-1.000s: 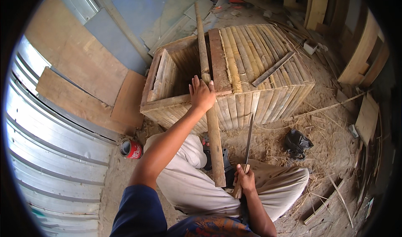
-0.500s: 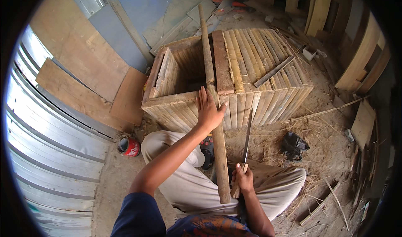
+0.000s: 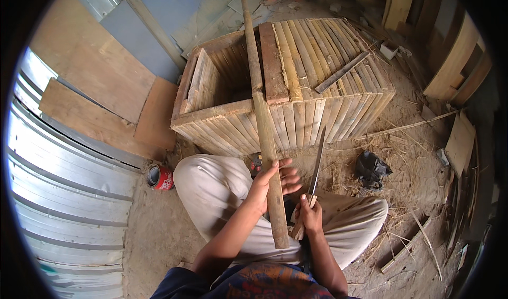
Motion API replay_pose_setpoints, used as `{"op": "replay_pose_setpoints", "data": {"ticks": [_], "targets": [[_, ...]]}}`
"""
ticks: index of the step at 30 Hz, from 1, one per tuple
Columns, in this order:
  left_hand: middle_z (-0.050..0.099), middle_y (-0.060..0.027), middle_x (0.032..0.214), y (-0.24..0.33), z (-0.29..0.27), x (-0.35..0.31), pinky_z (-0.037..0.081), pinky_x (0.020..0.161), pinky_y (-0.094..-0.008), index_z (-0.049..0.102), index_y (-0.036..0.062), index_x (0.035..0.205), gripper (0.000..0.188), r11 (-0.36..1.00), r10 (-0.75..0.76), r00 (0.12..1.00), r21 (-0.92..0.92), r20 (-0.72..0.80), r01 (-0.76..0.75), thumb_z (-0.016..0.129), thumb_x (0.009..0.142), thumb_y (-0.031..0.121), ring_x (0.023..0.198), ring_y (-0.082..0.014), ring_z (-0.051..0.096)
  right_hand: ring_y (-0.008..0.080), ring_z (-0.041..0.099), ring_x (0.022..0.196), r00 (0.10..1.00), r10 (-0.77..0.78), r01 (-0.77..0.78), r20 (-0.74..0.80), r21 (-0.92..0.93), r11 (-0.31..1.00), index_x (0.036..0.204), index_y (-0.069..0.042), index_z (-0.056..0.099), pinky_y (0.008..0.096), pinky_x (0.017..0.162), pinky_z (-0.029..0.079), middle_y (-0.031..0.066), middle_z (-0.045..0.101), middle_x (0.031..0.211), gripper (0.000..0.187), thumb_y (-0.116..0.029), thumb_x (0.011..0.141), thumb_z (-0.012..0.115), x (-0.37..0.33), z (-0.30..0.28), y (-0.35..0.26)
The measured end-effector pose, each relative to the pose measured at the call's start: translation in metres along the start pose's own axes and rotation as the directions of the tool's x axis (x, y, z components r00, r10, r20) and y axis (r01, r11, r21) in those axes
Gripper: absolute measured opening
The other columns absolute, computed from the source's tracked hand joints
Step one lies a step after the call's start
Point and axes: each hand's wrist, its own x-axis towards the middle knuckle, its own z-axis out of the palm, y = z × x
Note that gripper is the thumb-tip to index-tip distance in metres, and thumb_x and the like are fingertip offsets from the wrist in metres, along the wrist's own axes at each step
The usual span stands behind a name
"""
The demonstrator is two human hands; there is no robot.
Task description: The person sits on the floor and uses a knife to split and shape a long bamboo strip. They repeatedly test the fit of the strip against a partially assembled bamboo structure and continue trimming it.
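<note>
A long bamboo pole (image 3: 263, 119) leans over the rim of a bamboo-slatted box (image 3: 307, 120), its near end above my lap. My left hand (image 3: 267, 188) cradles the pole from beneath near that end, thumb over it and fingers loosely apart on its right side. In my right hand (image 3: 310, 217) is a long knife (image 3: 318, 164), closed around the wooden handle. The narrow blade points up and away, right of the pole and apart from it. The box has an open compartment (image 3: 238, 69) at left and a slatted top at right.
A short flat strip (image 3: 343, 72) lies on the slatted top. A red can (image 3: 160, 177) stands left of my knee. On the dirt floor at right are a black plastic bag (image 3: 372, 170) and scattered bamboo shavings. Corrugated metal sheeting (image 3: 74, 204) walls the left side.
My left hand has come off the pole's upper side by the box and moved down toward me, now under the pole. The right hand still holds the knife. The view has shifted slightly.
</note>
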Motion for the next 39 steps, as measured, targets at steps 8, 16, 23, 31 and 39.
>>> {"op": "replay_pose_setpoints", "data": {"ticks": [8, 16, 23, 31, 39], "targets": [[0.037, 0.004, 0.065, 0.002, 0.027, -0.014, 0.032, 0.041, -0.0242, 0.051, 0.0036, 0.113, 0.039, 0.971, 0.001, 0.975, 0.232, -0.22, 0.051, 0.049, 0.103, 0.041, 0.044, -0.0064, 0.032, 0.0145, 0.056, 0.052, 0.999, 0.038, -0.038, -0.022, -0.004, 0.999, 0.079, -0.004, 0.057, 0.0295, 0.048, 0.047, 0.0054, 0.058, 0.063, 0.041, -0.041, 0.097, 0.063, 0.003, -0.001, 0.0], [0.044, -0.0016, 0.078, -0.001, 0.03, -0.016, 0.037, 0.046, -0.028, 0.049, 0.0042, 0.12, 0.055, 0.993, 0.044, 0.976, 0.118, -0.213, -0.019, 0.036, 0.102, 0.055, 0.048, -0.0116, 0.039, 0.0152, 0.056, 0.053, 0.994, 0.105, -0.103, -0.029, 0.05, 0.993, 0.089, -0.003, 0.057, 0.03, 0.049, 0.047, 0.0063, 0.059, 0.068, 0.039, -0.04, 0.097, 0.063, 0.007, -0.003, 0.004], [0.049, -0.004, 0.083, -0.006, 0.022, -0.015, 0.04, 0.046, -0.0291, 0.051, 0.0044, 0.118, 0.056, 0.99, 0.089, 0.958, 0.132, -0.273, -0.055, 0.039, 0.101, 0.057, 0.051, -0.0145, 0.046, 0.0155, 0.056, 0.054, 0.993, 0.117, -0.116, -0.034, 0.032, 0.993, 0.095, -0.002, 0.057, 0.0299, 0.049, 0.047, 0.0067, 0.059, 0.07, 0.04, -0.041, 0.096, 0.064, 0.01, -0.005, 0.008], [0.056, -0.0079, 0.076, 0.029, 0.001, 0.027, 0.05, 0.054, -0.0373, 0.057, -0.0039, 0.116, 0.055, 0.693, 0.443, 0.854, 0.709, -0.273, -0.133, 0.042, 0.104, 0.048, 0.058, -0.02, 0.057, 0.0158, 0.056, 0.053, 0.992, 0.12, -0.118, -0.038, 0.034, 0.992, 0.092, -0.004, 0.057, 0.0298, 0.049, 0.047, 0.0066, 0.059, 0.071, 0.039, -0.042, 0.096, 0.064, 0.007, -0.002, 0.009], [0.055, -0.0242, 0.121, 0.084, 0.002, 0.096, 0.041, 0.093, -0.0494, 0.064, -0.0061, 0.108, 0.042, -0.398, 0.81, 0.544, 0.887, 0.219, 0.236, 0.052, 0.099, 0.034, 0.111, -0.039, 0.052, 0.0155, 0.057, 0.054, 0.995, 0.094, -0.095, 0.026, 0.043, 0.995, 0.09, -0.005, 0.056, 0.0303, 0.048, 0.048, 0.0061, 0.059, 0.071, 0.04, -0.043, 0.096, 0.064, 0.009, 0.003, 0.011]]}}
